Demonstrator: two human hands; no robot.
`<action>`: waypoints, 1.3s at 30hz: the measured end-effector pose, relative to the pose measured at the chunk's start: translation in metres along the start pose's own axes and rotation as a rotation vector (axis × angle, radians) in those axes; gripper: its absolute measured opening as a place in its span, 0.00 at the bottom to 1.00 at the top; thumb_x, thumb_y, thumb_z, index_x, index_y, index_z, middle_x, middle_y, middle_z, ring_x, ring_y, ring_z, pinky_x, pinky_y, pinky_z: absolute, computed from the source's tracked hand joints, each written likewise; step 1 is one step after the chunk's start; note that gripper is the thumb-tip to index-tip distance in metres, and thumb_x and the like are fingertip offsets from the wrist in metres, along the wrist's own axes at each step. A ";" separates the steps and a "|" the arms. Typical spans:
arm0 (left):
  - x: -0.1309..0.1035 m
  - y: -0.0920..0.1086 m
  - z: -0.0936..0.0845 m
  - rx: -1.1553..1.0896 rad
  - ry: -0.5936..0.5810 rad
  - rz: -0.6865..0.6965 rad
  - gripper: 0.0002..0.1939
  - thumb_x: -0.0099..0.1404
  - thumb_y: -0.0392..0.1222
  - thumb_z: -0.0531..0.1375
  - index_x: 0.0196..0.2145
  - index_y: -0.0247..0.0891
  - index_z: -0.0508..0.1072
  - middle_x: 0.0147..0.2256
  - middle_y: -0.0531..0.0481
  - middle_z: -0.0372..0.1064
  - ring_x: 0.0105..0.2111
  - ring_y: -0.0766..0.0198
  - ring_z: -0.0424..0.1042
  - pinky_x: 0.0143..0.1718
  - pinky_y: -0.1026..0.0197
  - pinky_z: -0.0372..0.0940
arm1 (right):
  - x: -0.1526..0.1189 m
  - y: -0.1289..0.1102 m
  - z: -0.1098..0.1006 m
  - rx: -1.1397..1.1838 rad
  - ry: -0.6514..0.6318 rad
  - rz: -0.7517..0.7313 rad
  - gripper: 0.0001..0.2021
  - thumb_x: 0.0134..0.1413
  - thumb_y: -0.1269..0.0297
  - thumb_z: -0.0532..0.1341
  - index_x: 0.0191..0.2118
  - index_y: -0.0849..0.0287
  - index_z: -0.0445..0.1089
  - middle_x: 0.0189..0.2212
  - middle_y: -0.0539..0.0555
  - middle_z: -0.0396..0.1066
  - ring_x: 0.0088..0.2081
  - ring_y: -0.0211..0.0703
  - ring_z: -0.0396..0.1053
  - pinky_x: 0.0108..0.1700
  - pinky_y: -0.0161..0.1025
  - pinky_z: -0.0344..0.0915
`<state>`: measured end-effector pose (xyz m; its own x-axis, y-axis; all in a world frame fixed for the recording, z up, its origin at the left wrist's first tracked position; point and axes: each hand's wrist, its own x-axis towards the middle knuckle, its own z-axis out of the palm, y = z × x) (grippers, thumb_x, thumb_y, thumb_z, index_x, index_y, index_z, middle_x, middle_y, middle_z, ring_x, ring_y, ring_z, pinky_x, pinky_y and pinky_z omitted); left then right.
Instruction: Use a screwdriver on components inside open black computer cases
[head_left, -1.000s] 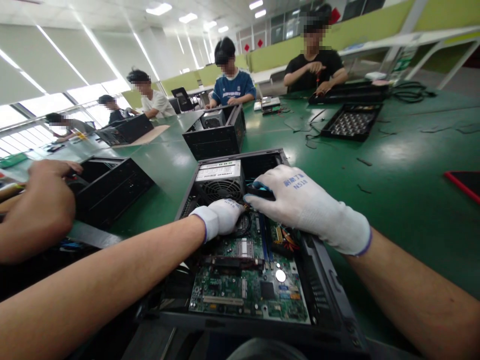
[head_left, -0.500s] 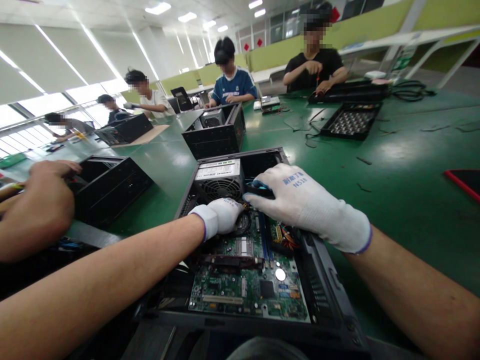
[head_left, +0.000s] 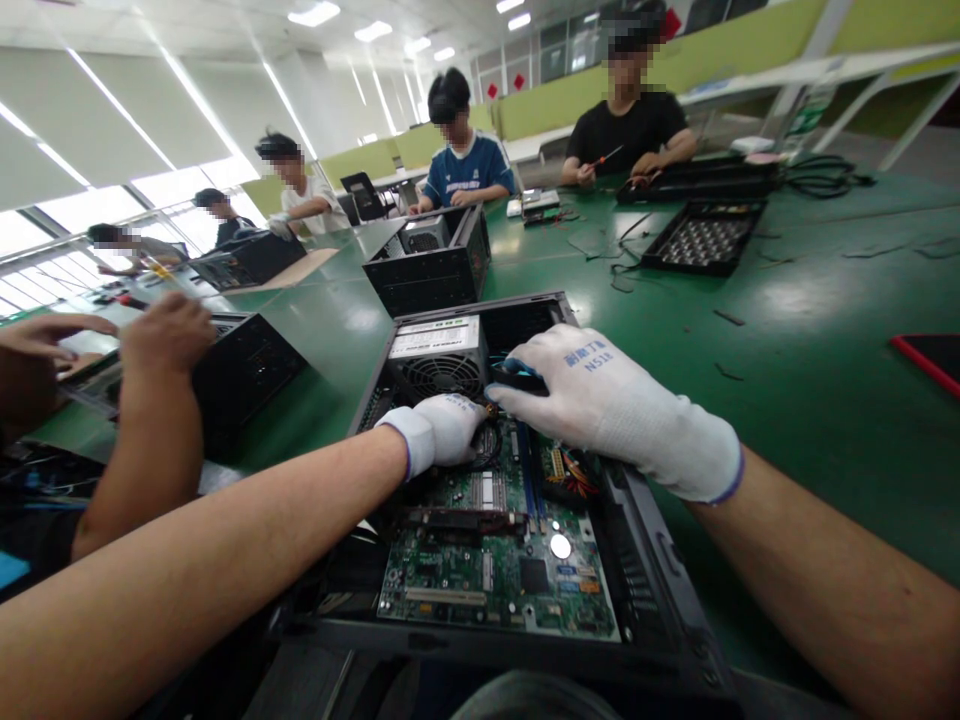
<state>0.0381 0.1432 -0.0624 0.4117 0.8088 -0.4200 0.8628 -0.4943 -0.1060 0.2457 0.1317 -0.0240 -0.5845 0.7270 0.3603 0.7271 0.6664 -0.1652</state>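
An open black computer case [head_left: 660, 560] lies before me with a green motherboard [head_left: 450, 575] inside. A silver power supply [head_left: 442, 345] with a fan grille sits at its far end. My left hand [head_left: 446, 428], in a white glove, reaches over the board's far part beside black cables [head_left: 489, 445]. Its fingers are closed near a small brassy connector, and what they pinch is hidden. My right hand [head_left: 585, 390], also gloved, comes over the case's right side. Its thumb and curled fingers meet close to the left fingertips; their grip is partly hidden.
Another person's bare hands [head_left: 165, 340] work at a black case [head_left: 244, 375] on my left. A further open case [head_left: 427, 265] stands ahead. Beyond lie a black tray [head_left: 705, 237] and loose cables. A red-edged dark object [head_left: 930, 365] is at right on the green table [head_left: 817, 400].
My hands stay nearly where they were. The neighbour's hands at left have shifted and now both show. The person in black across the table has lifted a screwdriver from the work.
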 end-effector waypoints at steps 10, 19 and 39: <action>0.001 0.000 0.000 0.003 -0.015 -0.010 0.29 0.58 0.45 0.70 0.56 0.37 0.75 0.53 0.38 0.78 0.56 0.45 0.76 0.58 0.52 0.70 | 0.000 0.000 -0.001 -0.014 -0.002 -0.009 0.26 0.69 0.44 0.57 0.51 0.63 0.77 0.46 0.64 0.79 0.51 0.58 0.73 0.53 0.48 0.63; 0.001 0.003 -0.002 0.013 -0.028 -0.025 0.28 0.59 0.45 0.69 0.56 0.36 0.75 0.54 0.38 0.78 0.56 0.44 0.76 0.59 0.51 0.70 | 0.000 0.000 0.000 -0.027 -0.003 -0.018 0.26 0.69 0.44 0.57 0.51 0.63 0.78 0.46 0.64 0.80 0.50 0.58 0.73 0.53 0.47 0.63; 0.013 -0.003 -0.006 0.050 -0.072 0.039 0.36 0.54 0.46 0.71 0.59 0.34 0.73 0.55 0.38 0.77 0.56 0.45 0.76 0.58 0.55 0.69 | -0.001 0.000 -0.001 -0.035 -0.017 -0.026 0.26 0.70 0.44 0.57 0.51 0.64 0.77 0.46 0.64 0.79 0.49 0.57 0.73 0.51 0.47 0.62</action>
<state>0.0427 0.1565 -0.0622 0.4215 0.7643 -0.4882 0.8299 -0.5420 -0.1320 0.2464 0.1308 -0.0235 -0.6091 0.7125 0.3483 0.7236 0.6790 -0.1237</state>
